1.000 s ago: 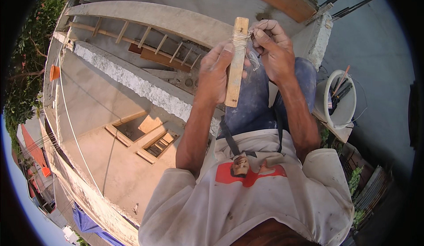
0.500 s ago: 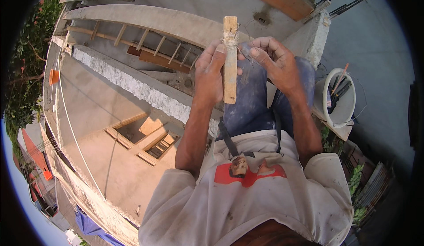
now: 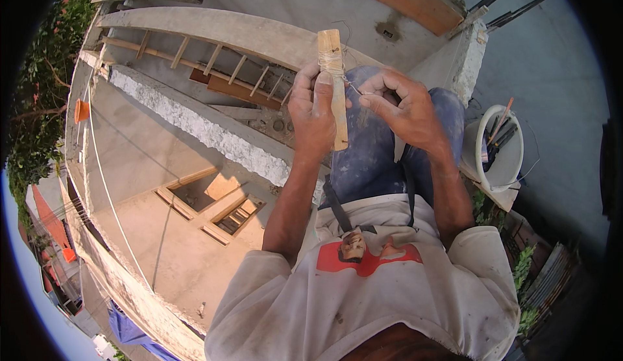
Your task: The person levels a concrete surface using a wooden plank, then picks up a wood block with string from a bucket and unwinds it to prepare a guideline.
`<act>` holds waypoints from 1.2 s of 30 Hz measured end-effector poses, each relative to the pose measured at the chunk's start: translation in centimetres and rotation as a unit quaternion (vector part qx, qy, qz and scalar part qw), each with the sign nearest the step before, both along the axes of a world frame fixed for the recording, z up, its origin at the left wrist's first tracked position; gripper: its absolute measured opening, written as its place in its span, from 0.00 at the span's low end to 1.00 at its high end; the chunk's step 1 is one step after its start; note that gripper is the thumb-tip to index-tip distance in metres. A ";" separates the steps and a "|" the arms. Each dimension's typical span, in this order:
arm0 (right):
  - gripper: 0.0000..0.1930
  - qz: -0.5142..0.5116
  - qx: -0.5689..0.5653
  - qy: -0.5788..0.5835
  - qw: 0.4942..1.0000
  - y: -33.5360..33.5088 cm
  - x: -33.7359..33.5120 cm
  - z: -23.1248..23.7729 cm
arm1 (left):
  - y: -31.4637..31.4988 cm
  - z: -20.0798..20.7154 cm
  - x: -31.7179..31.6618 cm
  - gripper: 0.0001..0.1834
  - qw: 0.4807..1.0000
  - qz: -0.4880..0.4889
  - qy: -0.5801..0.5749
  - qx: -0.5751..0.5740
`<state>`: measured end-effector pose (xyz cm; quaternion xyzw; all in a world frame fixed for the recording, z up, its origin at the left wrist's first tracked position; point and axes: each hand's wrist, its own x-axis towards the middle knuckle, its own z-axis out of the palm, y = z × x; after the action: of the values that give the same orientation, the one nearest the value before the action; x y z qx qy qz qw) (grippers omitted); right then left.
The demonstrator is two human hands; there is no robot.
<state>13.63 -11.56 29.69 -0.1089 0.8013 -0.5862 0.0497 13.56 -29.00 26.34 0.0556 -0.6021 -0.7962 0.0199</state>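
Many turns of pale string are wound around the upper part of a narrow wooden stick, which is held above the lap, nearly upright in the view. The stick is grasped by the left hand, its thumb laid against the near face and its fingers partly hidden behind the wood. A strand leading off the windings is pinched between the thumb and forefinger of the right hand, just beside the stick; the remaining fingers are curled, and whether anything else is kept in that palm cannot be told. A thin dark strand is seen arcing beside the stick's top end. Below the 2 hands, dusty blue trousers are worn with a stained pale shirt, and 2 dark straps are hung at the waist. To the right, a white bucket is set on a board, and several long tools are stood in it. To the upper left, a wooden ladder is laid beside a long pale beam; lower down, a gap is bordered by a timber frame.
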 end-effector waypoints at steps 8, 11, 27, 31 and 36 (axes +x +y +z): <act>0.07 0.072 0.031 0.066 0.995 0.2 0.2 0.4 | -0.4 -0.6 -0.2 0.21 0.983 -0.068 -0.042 0.168; 0.09 0.073 0.004 0.095 0.993 1.1 -0.7 -1.0 | -1.5 -0.2 -0.6 0.22 0.968 -0.119 -0.047 0.217; 0.10 0.065 -0.018 -0.044 0.997 1.4 -4.1 -0.1 | -8.2 2.2 -2.2 0.26 0.952 -0.182 -0.024 0.243; 0.09 0.064 -0.024 0.001 0.998 4.1 -4.7 0.5 | -12.6 4.3 -2.9 0.24 0.973 -0.136 0.038 0.185; 0.11 0.022 -0.116 0.042 0.992 10.2 -4.3 0.1 | -14.8 5.9 -4.0 0.23 0.989 -0.117 0.072 0.058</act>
<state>9.37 -1.37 29.77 -0.1559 0.7267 -0.6689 0.0162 9.61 -43.78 32.20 -0.0720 -0.5538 -0.8288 -0.0332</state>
